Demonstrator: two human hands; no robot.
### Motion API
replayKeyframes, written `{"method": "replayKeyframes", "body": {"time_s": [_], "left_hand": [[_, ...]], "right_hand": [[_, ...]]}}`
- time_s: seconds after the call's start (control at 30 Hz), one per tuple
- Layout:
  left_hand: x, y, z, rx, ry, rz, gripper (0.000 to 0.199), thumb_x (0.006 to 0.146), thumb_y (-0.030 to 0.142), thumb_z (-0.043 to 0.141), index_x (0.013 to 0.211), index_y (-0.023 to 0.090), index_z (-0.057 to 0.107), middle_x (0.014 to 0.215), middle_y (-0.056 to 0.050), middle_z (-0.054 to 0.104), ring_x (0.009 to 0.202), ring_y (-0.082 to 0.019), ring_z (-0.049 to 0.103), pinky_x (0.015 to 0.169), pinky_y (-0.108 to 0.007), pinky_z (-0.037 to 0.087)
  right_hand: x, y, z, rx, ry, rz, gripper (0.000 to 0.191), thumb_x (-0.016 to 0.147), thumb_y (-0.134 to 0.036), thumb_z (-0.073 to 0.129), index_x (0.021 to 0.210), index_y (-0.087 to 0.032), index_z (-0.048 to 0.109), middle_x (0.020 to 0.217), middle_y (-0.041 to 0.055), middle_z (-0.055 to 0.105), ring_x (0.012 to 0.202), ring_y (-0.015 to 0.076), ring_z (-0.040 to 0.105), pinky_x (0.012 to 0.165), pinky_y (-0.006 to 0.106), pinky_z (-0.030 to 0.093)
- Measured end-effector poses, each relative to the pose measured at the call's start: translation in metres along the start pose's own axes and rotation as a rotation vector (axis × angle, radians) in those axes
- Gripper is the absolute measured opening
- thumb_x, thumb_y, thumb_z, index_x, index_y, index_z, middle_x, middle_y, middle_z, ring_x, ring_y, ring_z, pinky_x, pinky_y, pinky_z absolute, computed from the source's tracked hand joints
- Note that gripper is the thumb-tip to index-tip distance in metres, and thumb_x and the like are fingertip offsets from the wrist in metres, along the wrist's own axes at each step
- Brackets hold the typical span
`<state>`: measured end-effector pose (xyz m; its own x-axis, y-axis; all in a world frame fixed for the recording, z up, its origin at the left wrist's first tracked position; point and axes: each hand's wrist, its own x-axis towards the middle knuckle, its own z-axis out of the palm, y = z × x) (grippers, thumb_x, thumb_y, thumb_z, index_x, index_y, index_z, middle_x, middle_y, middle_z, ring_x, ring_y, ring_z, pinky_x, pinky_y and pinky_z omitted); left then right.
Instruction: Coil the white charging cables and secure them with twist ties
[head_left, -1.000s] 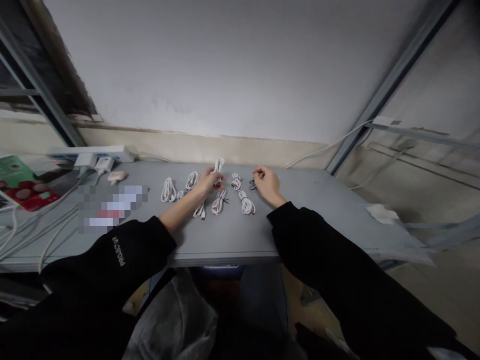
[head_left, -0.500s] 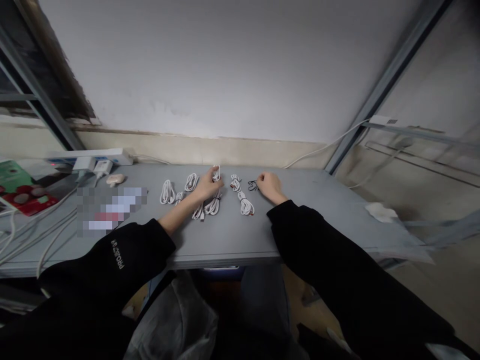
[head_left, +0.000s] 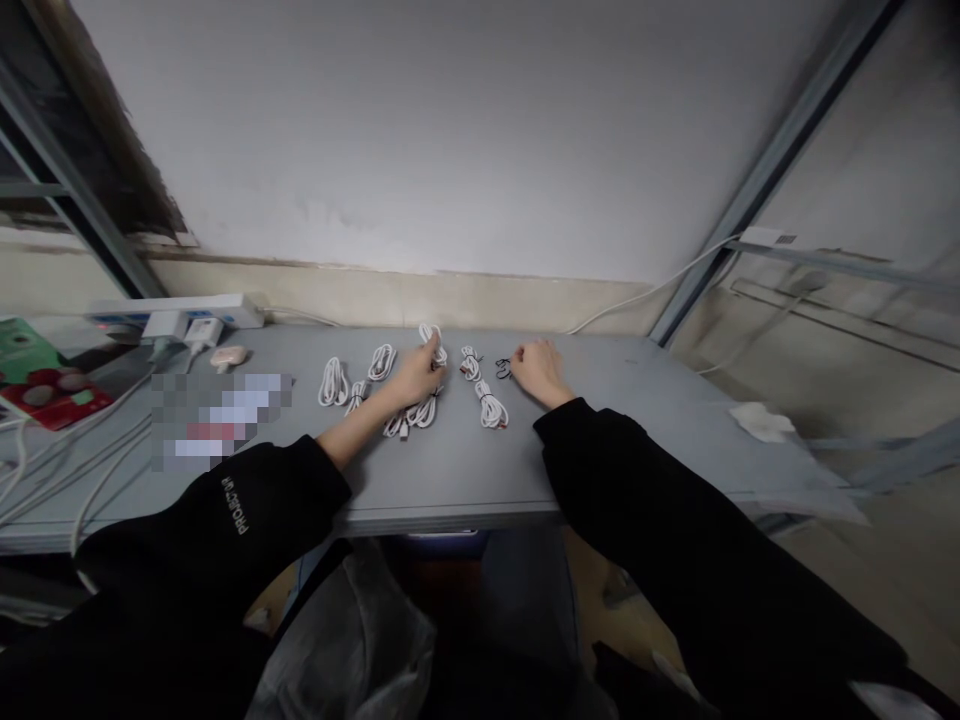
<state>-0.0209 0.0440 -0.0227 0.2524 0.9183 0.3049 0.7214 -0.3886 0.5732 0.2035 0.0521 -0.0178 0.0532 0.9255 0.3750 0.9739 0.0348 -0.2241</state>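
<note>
My left hand (head_left: 418,378) is closed round a coiled white cable (head_left: 430,333), whose loop sticks up above the fingers at the back of the desk. Just in front lies another white cable (head_left: 423,411) bound with a black tie, partly under the hand. My right hand (head_left: 540,372) has its fingers pinched together beside a few thin black ties (head_left: 503,369); whether a tie is between the fingertips is hidden. Between the hands are two tied white cables, one farther back (head_left: 470,364) and one nearer (head_left: 492,408).
More coiled white cables (head_left: 334,383) lie left of my left hand on the grey desk (head_left: 465,480). Farther left are a pixelated object (head_left: 225,420), a power strip (head_left: 240,311) with plugs, and a pinkish-white case (head_left: 229,356). A white crumpled item (head_left: 763,423) lies at the right.
The cable loop in my left hand now stands higher and slightly left, showing more above the fingers. My right hand has barely moved beside the black ties.
</note>
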Motion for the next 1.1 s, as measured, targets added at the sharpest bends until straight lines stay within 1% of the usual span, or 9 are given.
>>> {"method": "replayKeyframes", "body": {"time_s": [0.17,0.3,0.43,0.57,0.7,0.77,0.9,0.97,1.1], "left_hand": [[-0.001,0.002,-0.001,0.034,-0.045,-0.013,0.073,0.08,0.021,0.051,0.148,0.0,0.031,0.102,-0.016,0.068,0.087,-0.024,0.061,0.084,-0.036,0.046],[-0.003,0.006,-0.004,0.017,-0.066,-0.027,0.073,0.081,0.021,0.051,0.148,-0.001,0.03,0.099,-0.015,0.068,0.085,-0.022,0.061,0.083,-0.034,0.046],[-0.005,0.008,-0.006,0.022,-0.07,-0.05,0.072,0.083,0.023,0.052,0.148,0.001,0.03,0.102,-0.015,0.068,0.086,-0.022,0.062,0.084,-0.035,0.046],[-0.003,0.005,-0.005,0.023,-0.016,-0.076,0.066,0.084,0.023,0.053,0.145,0.006,0.037,0.114,-0.017,0.067,0.09,-0.021,0.064,0.086,-0.033,0.047],[0.001,0.0,-0.001,-0.007,0.012,-0.108,0.052,0.081,0.019,0.054,0.132,0.008,0.052,0.116,-0.017,0.068,0.092,-0.021,0.066,0.084,-0.032,0.048],[0.002,0.0,-0.001,-0.013,0.011,-0.1,0.043,0.08,0.018,0.054,0.122,0.01,0.059,0.109,-0.015,0.07,0.09,-0.021,0.067,0.081,-0.031,0.049],[0.0,0.003,-0.003,-0.007,-0.007,-0.017,0.023,0.084,0.02,0.049,0.093,0.016,0.07,0.092,-0.01,0.073,0.084,-0.021,0.066,0.08,-0.031,0.047],[-0.001,0.005,-0.004,0.01,-0.035,0.02,0.024,0.086,0.021,0.046,0.084,0.017,0.07,0.088,-0.01,0.073,0.08,-0.02,0.064,0.078,-0.031,0.045],[-0.002,0.006,-0.007,0.064,-0.068,0.064,0.028,0.088,0.024,0.043,0.08,0.016,0.068,0.082,-0.009,0.071,0.075,-0.019,0.06,0.072,-0.03,0.042]], "right_hand": [[-0.003,-0.005,-0.001,0.035,0.022,-0.024,0.023,0.088,-0.018,0.047,0.089,-0.014,0.069,0.105,0.017,0.064,0.106,0.0301,0.055,0.086,0.041,0.043],[-0.003,-0.008,0.003,0.069,0.055,-0.081,0.021,0.089,-0.019,0.047,0.089,-0.015,0.068,0.103,0.0154,0.065,0.105,0.029,0.055,0.086,0.04,0.042],[-0.004,-0.01,0.007,0.17,0.072,-0.246,0.021,0.09,-0.019,0.046,0.095,-0.016,0.067,0.1,0.0109,0.067,0.099,0.0248,0.057,0.085,0.037,0.041],[-0.009,-0.015,0.007,0.263,0.04,-0.394,0.027,0.093,-0.024,0.045,0.11,-0.016,0.066,0.096,0.0083,0.069,0.094,0.0213,0.06,0.085,0.033,0.041],[-0.014,-0.019,0.002,0.263,-0.003,-0.463,0.035,0.098,-0.032,0.042,0.121,-0.018,0.064,0.1,0.0087,0.071,0.097,0.0218,0.06,0.088,0.034,0.041],[-0.016,-0.019,0.001,0.262,-0.023,-0.483,0.037,0.098,-0.035,0.041,0.124,-0.02,0.063,0.106,0.0081,0.071,0.1,0.022,0.06,0.09,0.034,0.04],[-0.015,-0.019,0.004,0.276,-0.076,-0.538,0.038,0.1,-0.038,0.038,0.122,-0.024,0.066,0.116,0.0054,0.07,0.105,0.0217,0.062,0.091,0.033,0.042],[-0.015,-0.018,0.005,0.273,-0.102,-0.555,0.038,0.1,-0.039,0.038,0.121,-0.026,0.067,0.114,0.0044,0.071,0.104,0.022,0.063,0.09,0.033,0.043],[-0.016,-0.019,0.005,0.268,-0.111,-0.546,0.038,0.099,-0.04,0.04,0.126,-0.028,0.064,0.116,0.0042,0.071,0.109,0.0224,0.063,0.092,0.034,0.043]]}}
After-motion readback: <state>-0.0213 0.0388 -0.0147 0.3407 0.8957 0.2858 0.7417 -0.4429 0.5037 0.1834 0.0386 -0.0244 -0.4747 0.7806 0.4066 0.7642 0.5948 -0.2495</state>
